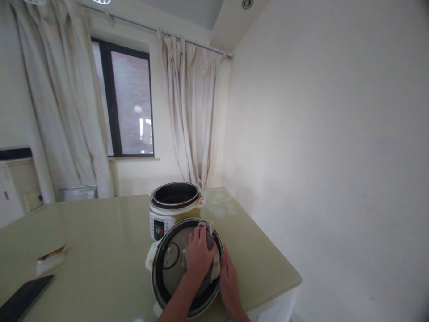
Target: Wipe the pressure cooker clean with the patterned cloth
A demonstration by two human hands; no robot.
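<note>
The round lid (177, 241) of an electric pressure cooker is tilted up in front of me, its metal inner side and dark sealing ring facing me. My left hand (200, 252) presses a crumpled grey and whitish cloth (210, 239) against the lid's inner face near its upper right, fingers curled over it. At the lid's right rim, my right hand (229, 275) grips the edge, partly hidden behind it. Just beyond stands the white cooker body (161, 226) with its control panel, uncovered, a dark inner pot (176, 195) inside.
A pale green glossy table (110, 250) carries everything. On the left lie a dark flat phone-like object (25, 297) and a small white packet with a reddish-brown edge (51, 260). A white wall (318, 134) rises along the right side; a curtained window (132, 103) is behind.
</note>
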